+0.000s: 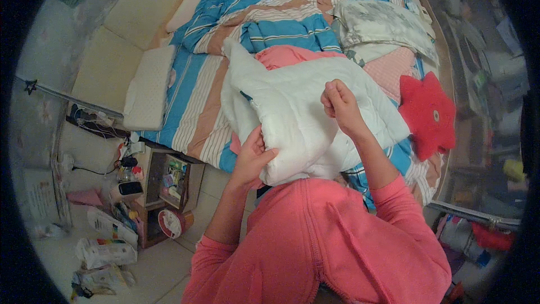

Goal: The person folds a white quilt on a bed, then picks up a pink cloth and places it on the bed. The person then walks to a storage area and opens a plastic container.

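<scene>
A white quilted comforter (295, 114), loosely folded, lies bunched on the near edge of the bed in front of me. My left hand (255, 152) grips its near left edge, with the thumb on top. My right hand (341, 103) is curled into a loose fist over the middle of the comforter; whether it pinches any of the fabric is unclear. A small dark tag (246, 96) shows at a fold near the comforter's left side. Pink fabric (291, 55) shows beyond the far edge of the comforter. Under it all is blue, white and brown striped bedding (202, 105).
A red plush cushion (428, 116) and a patterned pillow (379, 25) lie on the right. A white pillow (147, 88) is on the left. At the lower left stand a bedside cabinet (149, 177) with an open drawer and a red-rimmed bin (171, 223).
</scene>
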A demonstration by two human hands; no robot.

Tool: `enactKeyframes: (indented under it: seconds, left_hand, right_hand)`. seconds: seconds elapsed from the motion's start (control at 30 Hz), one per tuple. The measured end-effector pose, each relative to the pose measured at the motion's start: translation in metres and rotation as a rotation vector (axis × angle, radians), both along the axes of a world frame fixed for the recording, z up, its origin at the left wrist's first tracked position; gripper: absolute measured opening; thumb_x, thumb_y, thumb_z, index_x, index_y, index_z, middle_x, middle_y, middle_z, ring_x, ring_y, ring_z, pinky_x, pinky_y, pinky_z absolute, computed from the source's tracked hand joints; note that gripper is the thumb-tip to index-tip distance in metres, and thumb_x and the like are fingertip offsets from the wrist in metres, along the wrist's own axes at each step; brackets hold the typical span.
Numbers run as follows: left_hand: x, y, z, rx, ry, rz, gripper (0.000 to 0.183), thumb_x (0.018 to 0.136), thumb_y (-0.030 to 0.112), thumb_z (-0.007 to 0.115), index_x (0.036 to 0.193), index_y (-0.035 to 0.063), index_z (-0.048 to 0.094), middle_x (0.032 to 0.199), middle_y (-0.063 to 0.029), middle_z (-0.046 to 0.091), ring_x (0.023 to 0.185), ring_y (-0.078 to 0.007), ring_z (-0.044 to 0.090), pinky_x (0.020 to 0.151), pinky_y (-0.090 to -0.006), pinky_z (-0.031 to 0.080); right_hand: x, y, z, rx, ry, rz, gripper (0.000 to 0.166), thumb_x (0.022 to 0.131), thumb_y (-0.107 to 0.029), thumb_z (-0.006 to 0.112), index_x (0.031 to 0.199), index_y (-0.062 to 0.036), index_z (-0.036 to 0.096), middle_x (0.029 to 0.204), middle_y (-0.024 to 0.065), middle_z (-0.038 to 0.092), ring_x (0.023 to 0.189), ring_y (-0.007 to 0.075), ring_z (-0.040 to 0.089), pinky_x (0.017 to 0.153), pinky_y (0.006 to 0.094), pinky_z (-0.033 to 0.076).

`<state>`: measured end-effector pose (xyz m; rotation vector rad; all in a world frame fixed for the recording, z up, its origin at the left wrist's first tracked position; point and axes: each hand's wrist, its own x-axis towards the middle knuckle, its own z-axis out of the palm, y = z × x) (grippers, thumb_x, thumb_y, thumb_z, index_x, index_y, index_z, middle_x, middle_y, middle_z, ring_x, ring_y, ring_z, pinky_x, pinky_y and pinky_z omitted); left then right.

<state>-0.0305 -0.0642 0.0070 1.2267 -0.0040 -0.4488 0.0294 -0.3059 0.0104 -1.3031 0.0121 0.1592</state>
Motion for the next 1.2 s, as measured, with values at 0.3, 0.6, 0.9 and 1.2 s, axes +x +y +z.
enactKeyframes:
  seconds: [0.3,0.6,0.9,1.2]
  left_hand:
    - [0.003,-0.004,-0.004,-0.004,0.010,-0.036,0.065,0.073,-0.005,0.056,0.131,0.0004,0.026,0.122,-0.0132,0.046,0.110,-0.0216,0.047,0.092,-0.0328,0.039]
    - [0.008,0.034,-0.026,0.003,0.077,0.223,0.059,0.071,-0.009,0.048,0.126,-0.0010,0.032,0.120,-0.0153,0.048,0.107,-0.0234,0.049,0.091,-0.0350,0.040]
    - [0.109,0.094,0.039,0.075,-0.190,0.490,0.054,0.076,-0.005,0.045,0.128,0.0015,0.035,0.121,-0.0156,0.047,0.107,-0.0265,0.049,0.092,-0.0368,0.040]
    - [0.188,0.105,0.053,0.147,-0.241,0.524,0.051,0.078,-0.004,0.045,0.128,0.0022,0.035,0.112,-0.0203,0.050,0.099,-0.0267,0.053,0.086,-0.0334,0.044]
  right_hand:
    - [-0.043,0.064,-0.009,-0.886,-0.521,0.338,0.027,0.089,-0.029,0.043,0.082,-0.0032,0.048,0.071,0.0173,0.054,0.068,0.0332,0.055,0.062,0.0364,0.043]
    - [0.004,-0.036,-0.024,0.727,0.124,-0.216,0.016,0.088,-0.020,0.045,0.073,-0.0149,0.040,0.060,-0.0044,0.036,0.044,0.0044,0.030,0.038,0.0194,0.023]
    - [-0.040,-0.105,-0.080,0.431,0.196,-0.417,0.006,0.084,-0.006,0.047,0.090,-0.0054,0.046,0.070,0.0005,0.045,0.046,0.0049,0.030,0.040,0.0192,0.026]
    - [-0.033,-0.066,-0.103,0.208,0.397,-0.232,0.013,0.087,-0.018,0.042,0.089,-0.0063,0.047,0.065,-0.0024,0.041,0.048,0.0075,0.032,0.041,0.0233,0.027]
